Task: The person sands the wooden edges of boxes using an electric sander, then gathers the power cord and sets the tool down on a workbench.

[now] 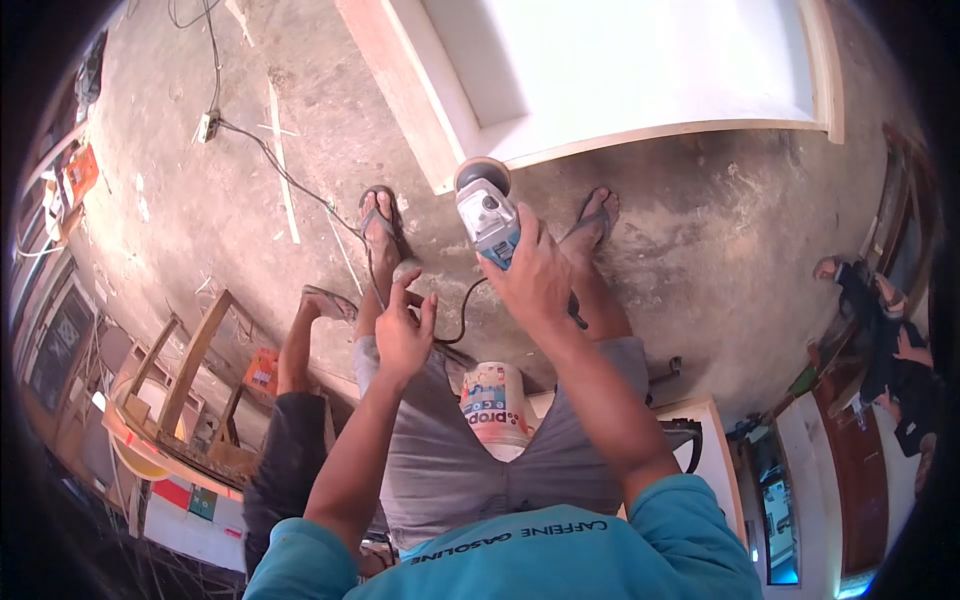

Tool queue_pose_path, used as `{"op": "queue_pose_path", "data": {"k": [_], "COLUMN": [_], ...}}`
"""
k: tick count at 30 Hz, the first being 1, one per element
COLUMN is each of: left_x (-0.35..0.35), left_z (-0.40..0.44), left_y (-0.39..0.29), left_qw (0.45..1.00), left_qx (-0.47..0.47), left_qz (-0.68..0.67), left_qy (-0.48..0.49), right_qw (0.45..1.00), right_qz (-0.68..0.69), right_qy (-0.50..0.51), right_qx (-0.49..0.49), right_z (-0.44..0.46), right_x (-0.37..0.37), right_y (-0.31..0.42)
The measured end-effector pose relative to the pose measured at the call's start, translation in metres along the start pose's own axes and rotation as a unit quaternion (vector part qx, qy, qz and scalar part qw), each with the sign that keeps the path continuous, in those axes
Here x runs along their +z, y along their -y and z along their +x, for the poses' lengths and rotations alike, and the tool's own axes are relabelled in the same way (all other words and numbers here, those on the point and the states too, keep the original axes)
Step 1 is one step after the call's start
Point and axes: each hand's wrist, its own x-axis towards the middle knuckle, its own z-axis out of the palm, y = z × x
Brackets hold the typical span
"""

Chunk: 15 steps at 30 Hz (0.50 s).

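My right hand (535,275) is wrapped round the blue and silver body of an angle grinder (488,217). The grinder's round disc (483,174) lies at the near corner of a white panel (640,70) with a pale wooden frame (670,130). To the left, my left hand (406,328) is raised above my knee, its fingers bent and apart, with nothing seen in it. A dark cable (466,310) loops between my two hands.
A white printed bucket (495,405) stands between my legs. Another person's leg (297,345) is close on my left. A power socket (208,126) and cord lie on the concrete floor (700,260). Wooden furniture (180,370) is at left; people (880,330) are at far right.
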Motion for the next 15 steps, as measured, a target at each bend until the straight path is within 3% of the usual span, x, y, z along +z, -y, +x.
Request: {"op": "queue_pose_path", "data": {"k": [4, 7, 15], "left_x": [-0.005, -0.005, 0.030], "left_z": [0.004, 0.007, 0.006], "left_y": [-0.001, -0.016, -0.046], "left_qw": [1.000, 0.999, 0.999], "left_qx": [-0.023, -0.039, -0.009], "left_qz": [-0.003, -0.011, -0.034], "left_qy": [0.006, 0.016, 0.013], "right_qw": [0.998, 0.996, 0.992], "right_qz": [0.003, 0.015, 0.018], "right_qy": [-0.059, -0.019, -0.088], "right_qx": [0.015, 0.084, 0.091], "right_z": [0.004, 0.006, 0.028], "right_x": [-0.008, -0.031, -0.080], "right_y": [-0.011, -0.028, -0.095]}}
